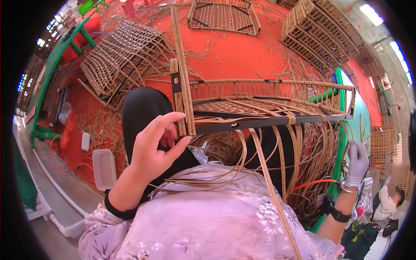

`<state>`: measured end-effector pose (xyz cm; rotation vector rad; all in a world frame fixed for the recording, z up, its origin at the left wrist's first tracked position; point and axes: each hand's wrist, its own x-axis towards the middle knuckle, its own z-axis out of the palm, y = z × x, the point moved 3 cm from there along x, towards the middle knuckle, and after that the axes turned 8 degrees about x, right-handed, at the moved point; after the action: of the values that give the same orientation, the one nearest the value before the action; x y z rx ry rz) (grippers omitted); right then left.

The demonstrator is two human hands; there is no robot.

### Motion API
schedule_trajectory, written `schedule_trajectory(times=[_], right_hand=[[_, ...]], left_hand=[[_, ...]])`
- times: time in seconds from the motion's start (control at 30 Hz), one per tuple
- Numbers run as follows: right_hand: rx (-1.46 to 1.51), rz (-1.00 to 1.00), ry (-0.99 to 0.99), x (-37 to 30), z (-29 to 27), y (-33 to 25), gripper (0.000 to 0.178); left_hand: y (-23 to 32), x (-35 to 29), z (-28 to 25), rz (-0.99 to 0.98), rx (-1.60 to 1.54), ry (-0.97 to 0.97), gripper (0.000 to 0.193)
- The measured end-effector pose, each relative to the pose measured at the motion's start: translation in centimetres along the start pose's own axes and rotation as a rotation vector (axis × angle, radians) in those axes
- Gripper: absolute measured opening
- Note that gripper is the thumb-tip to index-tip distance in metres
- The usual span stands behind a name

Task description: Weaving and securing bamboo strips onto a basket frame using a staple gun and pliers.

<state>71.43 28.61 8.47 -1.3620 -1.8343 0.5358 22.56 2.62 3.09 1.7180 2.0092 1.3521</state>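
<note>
A dark metal frame [260, 123], partly woven with brown rattan-like strips, lies across my lap. My left hand [158, 141] pinches the left corner of this frame between thumb and fingers, where upright wrapped strips [181, 69] rise from it. My right hand [357, 161], in a light glove, is closed off to the right beyond the frame. A thin strip [345, 134] curves from the frame's right end toward it and seems gripped in its fingers. Several loose strips [281, 164] hang from the frame's near edge, and a long one [273, 190] crosses over my shirt.
A bundle of strips [316, 151] hangs beside a green support [340, 91] on my right. Woven baskets [119, 60] and a stack of woven panels [316, 34] stand on the red floor [216, 52], among scattered scraps. A white tub [104, 169] sits at left.
</note>
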Motion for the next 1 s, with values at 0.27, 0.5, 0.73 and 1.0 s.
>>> schedule_trajectory(times=[0.27,0.5,0.73,1.0], right_hand=[[-0.099,-0.859,-0.615,-4.5,20.3,-21.0,0.043],[-0.044,-0.893,-0.663,-7.0,25.3,-21.3,0.030],[0.077,-0.891,-0.739,-7.9,27.0,-22.7,0.030],[0.137,-0.959,-0.688,-8.0,28.0,-22.5,0.032]], left_hand=[[-0.2,-0.5,-0.4,0.018,0.033,0.029,0.046],[-0.5,-0.6,-0.5,0.064,0.044,0.042,0.045],[-0.7,-0.8,-0.4,0.081,0.045,0.011,0.048],[0.0,-0.2,-0.7,0.140,0.187,0.028,0.048]])
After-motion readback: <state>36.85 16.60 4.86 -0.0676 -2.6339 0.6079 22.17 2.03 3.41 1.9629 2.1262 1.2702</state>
